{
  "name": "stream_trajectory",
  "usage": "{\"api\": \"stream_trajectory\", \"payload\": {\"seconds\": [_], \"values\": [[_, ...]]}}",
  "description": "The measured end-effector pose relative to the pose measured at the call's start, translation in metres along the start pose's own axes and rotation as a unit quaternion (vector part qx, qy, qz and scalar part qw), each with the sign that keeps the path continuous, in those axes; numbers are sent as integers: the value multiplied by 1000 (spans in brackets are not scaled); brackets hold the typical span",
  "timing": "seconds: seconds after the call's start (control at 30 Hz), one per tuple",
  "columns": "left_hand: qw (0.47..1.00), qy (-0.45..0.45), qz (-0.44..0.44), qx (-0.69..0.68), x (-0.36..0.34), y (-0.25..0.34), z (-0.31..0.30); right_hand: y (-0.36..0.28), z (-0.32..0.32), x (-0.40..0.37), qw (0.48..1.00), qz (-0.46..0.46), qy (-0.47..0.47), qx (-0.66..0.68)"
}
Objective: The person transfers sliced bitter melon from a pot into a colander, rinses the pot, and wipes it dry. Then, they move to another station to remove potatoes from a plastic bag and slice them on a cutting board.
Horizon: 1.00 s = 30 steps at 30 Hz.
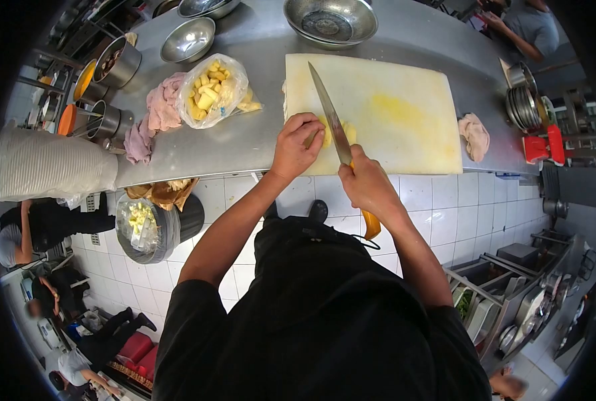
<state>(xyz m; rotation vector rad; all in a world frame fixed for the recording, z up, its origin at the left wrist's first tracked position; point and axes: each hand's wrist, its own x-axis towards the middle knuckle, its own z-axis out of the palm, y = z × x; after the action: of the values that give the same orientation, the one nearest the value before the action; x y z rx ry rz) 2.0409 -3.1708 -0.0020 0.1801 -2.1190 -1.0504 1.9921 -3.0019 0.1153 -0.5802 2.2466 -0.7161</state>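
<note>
My right hand (366, 182) grips the yellow handle (371, 226) of a long kitchen knife (327, 105). The blade points away from me across a thick, pale cutting board (415, 137) with yellow stains. Left of the blade, my left hand (299, 146) has its fingers curled down on a yellow food piece (326, 137), mostly hidden beneath them. Cut yellow slices (349, 132) lie just right of the blade. Beyond my left hand, a clear plastic bag (239, 71) holds several yellow chunks (208, 93).
Metal bowls (330, 25) stand at the counter's back. Pink cloths (164, 103) lie left of the bag, another cloth (474, 136) right of the board. A red scale-like object (545, 145) sits far right. Below the counter stands a lined bin (147, 244). Other people work at left and upper right.
</note>
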Motion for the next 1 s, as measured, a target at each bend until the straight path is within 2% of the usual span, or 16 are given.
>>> {"api": "stream_trajectory", "payload": {"seconds": [0.57, 0.8, 1.0], "values": [[1000, 0, -1, -7, 2, 1, -1, -3, 3, 11, 1000, 2, -13, -11], [1000, -2, -6, -6, 3, -2, -3, 15, 29, 47, 1000, -17, 7, -8], [1000, 1, 4, -6, 2, 0, -1, 20, 23, 40, 999, -18, 25, 17]]}}
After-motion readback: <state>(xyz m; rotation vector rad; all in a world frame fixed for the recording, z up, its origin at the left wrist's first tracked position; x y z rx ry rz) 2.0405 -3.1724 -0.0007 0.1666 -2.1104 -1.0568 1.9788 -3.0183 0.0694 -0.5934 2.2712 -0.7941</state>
